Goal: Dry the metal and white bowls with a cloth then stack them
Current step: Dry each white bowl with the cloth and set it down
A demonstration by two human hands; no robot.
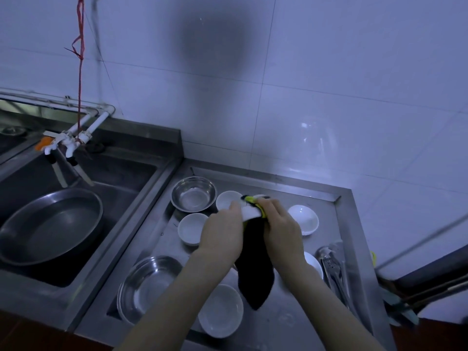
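The left hand (222, 230) grips a small white bowl (249, 211) from its left side, fingers curled over the rim, holding it up above the drainboard (354, 249). The right hand (281, 224) pinches a dark cloth (255, 272) with a yellow edge against the bowl's right side, fingers bent around the fabric. The bowl sits between the 2 hands, touching both, and the cloth's long tail hangs down between the wrists.

Under and around the hands, other bowls rest on the drainboard. A metal bowl (193, 197) stands at the far left, and just beside it a white bowl (226, 200) is partly hidden by the left fingers. A 3rd white bowl (191, 228) sits just left of the left hand. To the right of the right hand lies a shallow white dish (304, 220). Nearer the camera, a wide metal bowl (149, 285) lies under the left forearm, with a large white bowl (220, 310) beside it, close to the cloth's tip. Another white bowl (312, 263) peeks out behind the right wrist.

Metal tongs (334, 269) lie along the drainboard's right edge. In the sink (121, 173) on the left rests a big metal pan (48, 224), below 2 white taps (60, 145). A red string (80, 72) hangs down to the taps against the tiled wall (329, 84).
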